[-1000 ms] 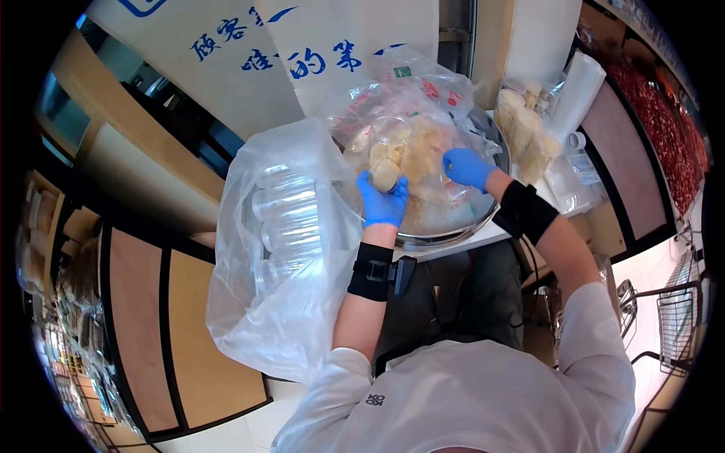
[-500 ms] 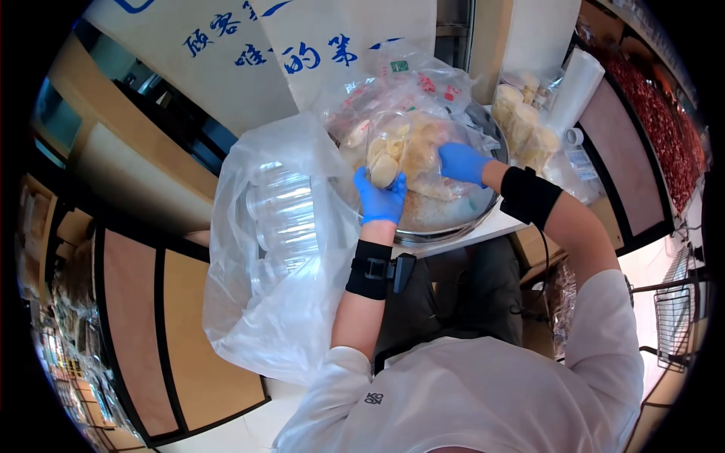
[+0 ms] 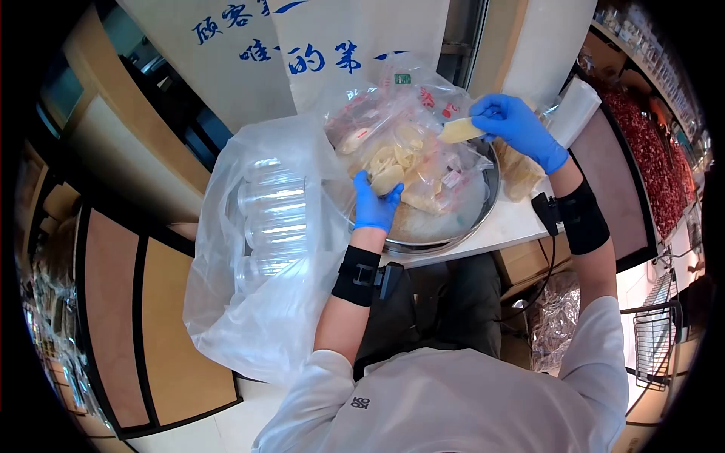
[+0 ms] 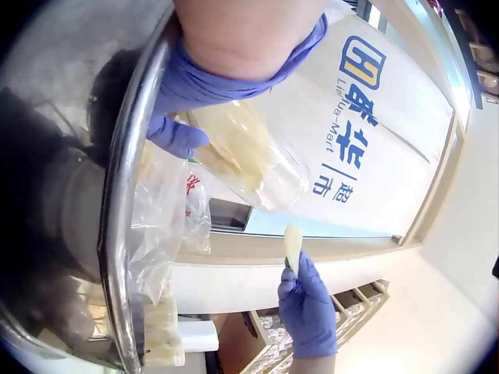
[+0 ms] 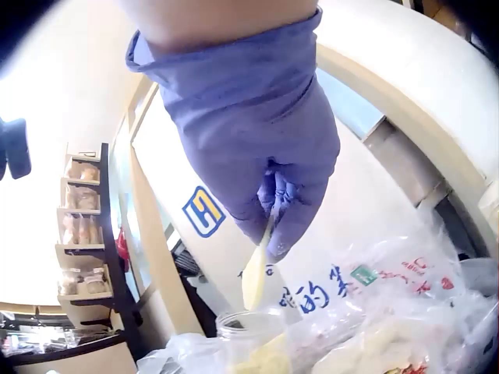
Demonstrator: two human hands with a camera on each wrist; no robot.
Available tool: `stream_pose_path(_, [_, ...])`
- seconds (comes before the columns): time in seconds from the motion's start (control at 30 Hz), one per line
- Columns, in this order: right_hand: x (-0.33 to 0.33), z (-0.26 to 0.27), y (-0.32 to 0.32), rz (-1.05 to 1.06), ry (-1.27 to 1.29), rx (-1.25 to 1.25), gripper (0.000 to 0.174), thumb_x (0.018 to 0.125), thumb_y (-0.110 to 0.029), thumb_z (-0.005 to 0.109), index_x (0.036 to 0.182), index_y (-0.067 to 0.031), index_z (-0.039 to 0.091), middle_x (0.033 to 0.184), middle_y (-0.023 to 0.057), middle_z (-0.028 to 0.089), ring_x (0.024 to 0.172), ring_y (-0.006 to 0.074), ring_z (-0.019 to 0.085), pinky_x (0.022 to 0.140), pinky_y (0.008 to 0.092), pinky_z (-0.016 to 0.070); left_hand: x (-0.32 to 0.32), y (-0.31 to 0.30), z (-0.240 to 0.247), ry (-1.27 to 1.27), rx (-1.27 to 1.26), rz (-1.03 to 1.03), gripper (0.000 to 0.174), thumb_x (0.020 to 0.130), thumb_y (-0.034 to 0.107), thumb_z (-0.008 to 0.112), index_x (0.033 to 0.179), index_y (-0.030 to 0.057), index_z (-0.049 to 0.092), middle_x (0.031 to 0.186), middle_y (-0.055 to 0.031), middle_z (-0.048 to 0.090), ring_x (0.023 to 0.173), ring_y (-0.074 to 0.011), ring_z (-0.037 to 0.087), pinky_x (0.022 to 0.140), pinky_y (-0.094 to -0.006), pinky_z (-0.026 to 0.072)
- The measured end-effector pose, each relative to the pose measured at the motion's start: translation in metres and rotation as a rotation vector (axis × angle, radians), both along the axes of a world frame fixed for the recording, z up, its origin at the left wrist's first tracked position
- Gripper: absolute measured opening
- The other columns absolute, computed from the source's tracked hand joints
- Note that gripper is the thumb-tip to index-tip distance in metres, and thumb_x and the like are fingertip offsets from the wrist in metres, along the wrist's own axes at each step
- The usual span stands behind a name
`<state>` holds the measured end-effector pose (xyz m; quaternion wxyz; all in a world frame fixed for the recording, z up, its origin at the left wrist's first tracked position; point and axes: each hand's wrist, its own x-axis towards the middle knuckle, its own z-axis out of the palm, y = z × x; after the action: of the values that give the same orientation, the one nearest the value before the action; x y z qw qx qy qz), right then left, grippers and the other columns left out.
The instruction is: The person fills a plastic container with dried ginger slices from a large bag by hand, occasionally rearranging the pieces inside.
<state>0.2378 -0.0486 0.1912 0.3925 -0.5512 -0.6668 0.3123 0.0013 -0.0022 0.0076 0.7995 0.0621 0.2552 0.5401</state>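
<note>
My gloved left hand (image 3: 376,205) grips a clear plastic jar (image 4: 284,175) holding pale yellow dried slices (image 4: 226,140). In the left wrist view the jar tilts, its bare end away from the palm. Up to the right, my gloved right hand (image 3: 521,132) pinches one thin, flat pale slice (image 3: 461,130) between thumb and fingers. That slice points down above the open jar mouth in the right wrist view. Below both hands, a clear bag with red print (image 3: 423,94) lies in a round metal basin (image 3: 445,245), more slices showing around it.
Left of the basin, a large translucent bag (image 3: 226,317) holds several clear empty jars (image 3: 279,219). A white roll (image 3: 578,106) and a filled container (image 3: 521,174) stand at the right. A printed white panel (image 3: 362,30) rises behind the basin.
My right hand has moved from over the bag in the basin up and to the right, and a slice now shows in its fingers. The left hand keeps hold of the jar.
</note>
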Motion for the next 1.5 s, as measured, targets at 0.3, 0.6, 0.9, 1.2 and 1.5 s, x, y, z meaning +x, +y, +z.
stream_pose_path(0.3, [-0.039,-0.015,0.013,-0.033,0.001,0.092,0.019,0.081,-0.013,0.064,0.095,-0.0003,0.061,0.084,0.003,0.062,0.073,0.0073,0.058,0.063,0.0205,0.0502,-0.003,-0.003,0.001,0.021,0.187,-0.141,0.047,0.087,0.041,0.041,0.119,0.0067,0.045,0.114,-0.0119,0.054,0.097,-0.0281,0.057,0.074,-0.0383,0.0532])
stream_pose_path(0.6, [-0.061,-0.033,0.015,0.234,0.354,-0.323,0.021,0.083,-0.01,0.061,0.1,0.0023,0.062,0.093,0.0069,0.062,0.082,0.0145,0.059,0.075,0.0262,0.0498,-0.004,-0.005,-0.002,0.013,0.313,-0.236,0.05,0.087,0.044,0.043,0.123,0.0089,0.043,0.112,-0.0098,0.055,0.098,-0.0223,0.056,0.073,-0.0318,0.0493])
stream_pose_path(0.9, [-0.059,-0.043,0.012,0.359,0.769,-0.795,0.036,0.084,-0.002,0.053,0.118,0.0086,0.044,0.111,0.0149,0.052,0.107,0.0301,0.053,0.096,0.033,0.0435,-0.002,-0.006,-0.005,0.073,0.274,-0.157,0.046,0.088,0.043,0.043,0.121,0.0111,0.044,0.113,-0.0077,0.054,0.096,-0.0206,0.056,0.071,-0.0309,0.0504])
stream_pose_path(1.2, [-0.064,-0.054,0.006,0.269,0.781,-0.67,0.042,0.085,0.004,0.045,0.126,0.0058,0.037,0.118,0.0154,0.049,0.112,0.0263,0.05,0.096,0.0317,0.0432,0.0,-0.013,0.006,0.153,0.409,-0.144,0.055,0.088,0.04,0.044,0.139,0.0251,0.028,0.126,-0.0029,0.046,0.107,-0.0182,0.051,0.08,-0.0318,0.0475])
stream_pose_path(1.5, [-0.064,-0.057,-0.001,0.181,0.57,-0.647,0.045,0.086,-0.001,0.051,0.128,0.0032,0.037,0.125,0.0136,0.047,0.111,0.0217,0.052,0.095,0.0289,0.0434,0.001,-0.008,-0.003,0.142,0.443,-0.12,0.055,0.089,0.039,0.043,0.139,0.02,0.028,0.13,-0.0038,0.043,0.115,-0.0188,0.045,0.089,-0.035,0.0429])
